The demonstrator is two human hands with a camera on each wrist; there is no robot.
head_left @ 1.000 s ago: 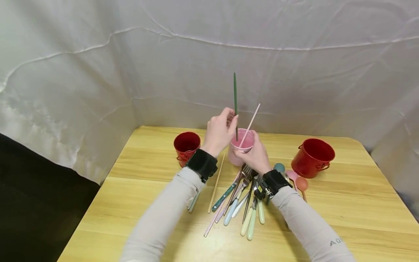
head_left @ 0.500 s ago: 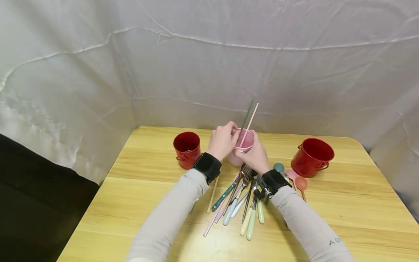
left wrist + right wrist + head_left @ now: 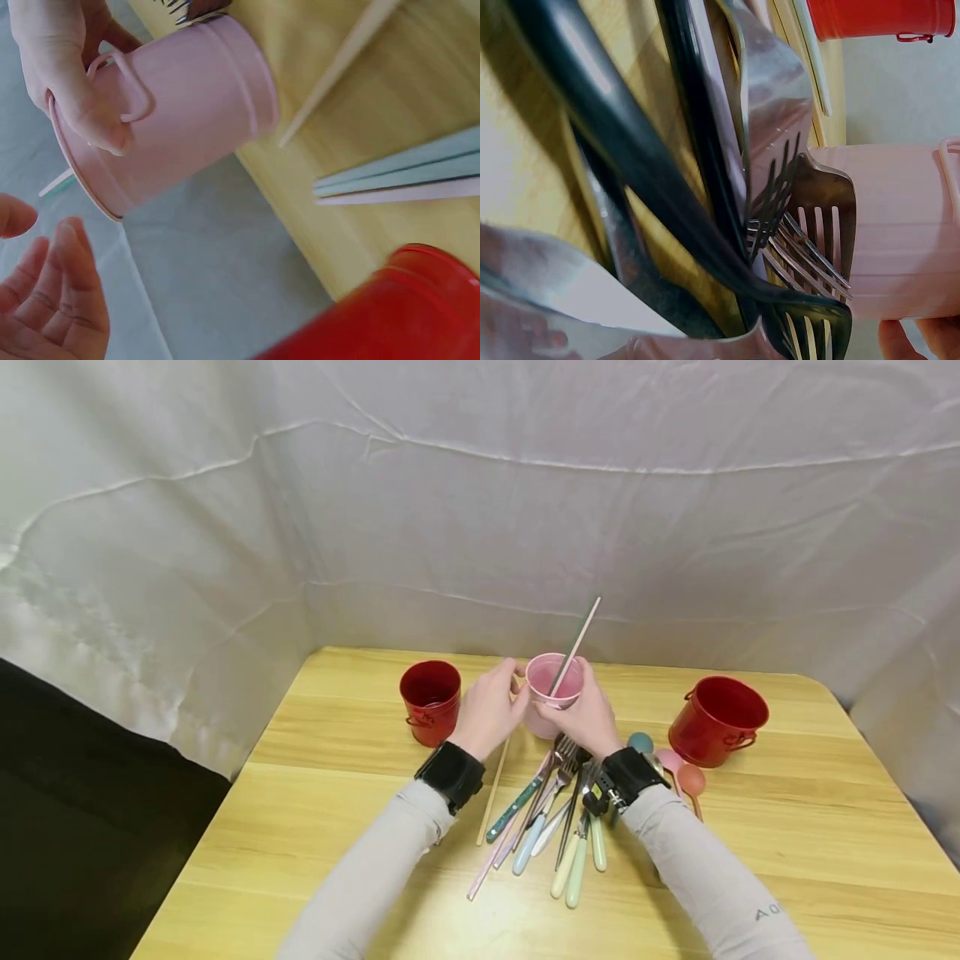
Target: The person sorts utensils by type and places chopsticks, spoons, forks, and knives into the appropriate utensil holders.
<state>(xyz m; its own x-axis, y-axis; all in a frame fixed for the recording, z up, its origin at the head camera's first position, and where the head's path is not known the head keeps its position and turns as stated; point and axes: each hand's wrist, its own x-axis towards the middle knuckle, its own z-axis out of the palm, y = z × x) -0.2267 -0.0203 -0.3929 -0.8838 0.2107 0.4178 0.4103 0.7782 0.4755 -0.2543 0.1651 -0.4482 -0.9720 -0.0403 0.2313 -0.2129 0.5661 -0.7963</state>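
Clamping its fingers on the pink bucket (image 3: 538, 720), with two sticks (image 3: 578, 639) leaning inside, the right hand (image 3: 588, 714) was near the head view's centre; just left, the left hand (image 3: 489, 706) held thumb and fingers apart.

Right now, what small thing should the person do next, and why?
Probably lower the left grip to the tan chopstick on the table and pick it up. That grip looks empty, while the right grip holds the pink bucket by its rim. Two chopsticks already lean inside it, and the tan one lies close by.
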